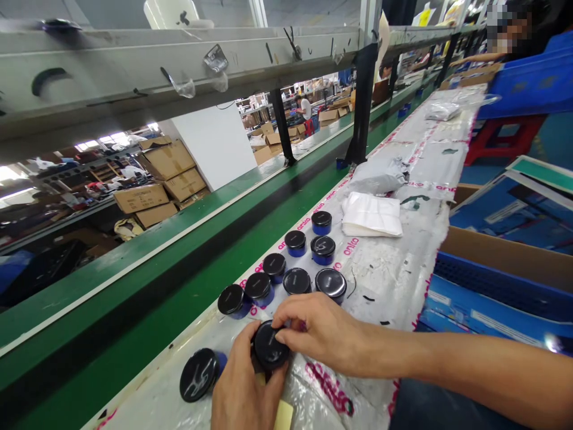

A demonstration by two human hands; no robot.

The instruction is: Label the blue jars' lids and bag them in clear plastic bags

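My left hand [244, 382] is wrapped round a round container with a black lid [270, 345], low in the middle of the view. On top of that lid rest the thumb and bent fingers of my right hand [317, 331]; whether they pinch anything small is hidden. Several blue jars with black lids [322, 222] stand beyond my hands on the plastic-covered bench [380, 269]. Left of my left hand a larger black-lidded jar [199, 375] lies tilted, its blue side facing right. A bit of yellow paper [283, 415] shows beneath my left hand.
A stack of white sheets [371, 215] and a plastic bag [378, 176] lie farther along the bench. The green conveyor [201, 272] runs along its left side under a metal shelf [179, 65]. Blue crates and cardboard [510, 257] stand at right. People work in the distance.
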